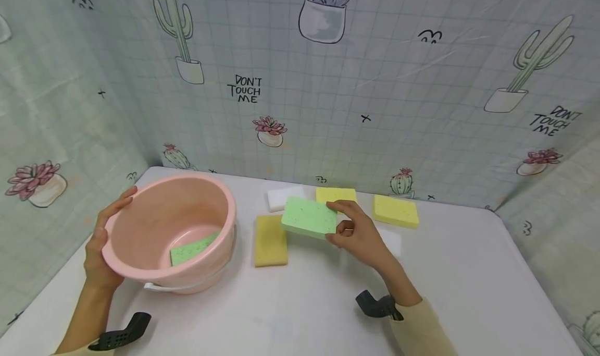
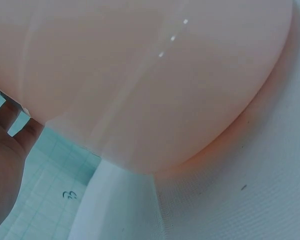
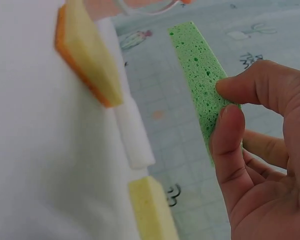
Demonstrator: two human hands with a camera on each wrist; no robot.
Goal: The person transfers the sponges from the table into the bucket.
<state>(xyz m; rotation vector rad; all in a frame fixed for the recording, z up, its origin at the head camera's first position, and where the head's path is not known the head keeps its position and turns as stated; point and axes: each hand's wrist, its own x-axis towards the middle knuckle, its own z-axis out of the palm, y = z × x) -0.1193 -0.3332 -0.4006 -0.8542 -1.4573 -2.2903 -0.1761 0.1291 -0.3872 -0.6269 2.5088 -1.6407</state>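
A pink bucket (image 1: 217, 252) with a white handle stands tilted on the left of the table, a green sponge (image 1: 192, 250) lying inside it. Against its left side my left hand (image 1: 102, 252) holds the rim; the left wrist view has the bucket wall (image 2: 155, 95) close up, with fingers (image 2: 27, 135) at its edge. My right hand (image 1: 358, 236) pinches another green sponge (image 1: 308, 216) by its right end, raised over the table. Thumb and fingers of the right hand (image 3: 260, 150) grip the porous green sponge (image 3: 197, 70) in the right wrist view.
Under and beside the raised sponge lie a darker yellow sponge (image 1: 271, 241), a white sponge (image 1: 283, 197) and a yellow sponge (image 1: 335, 194). Another yellow sponge (image 1: 396, 211) is farther right. A white block (image 1: 390, 241) sits partly behind the right hand. Patterned cloth (image 1: 356, 85) walls the table's back and sides.
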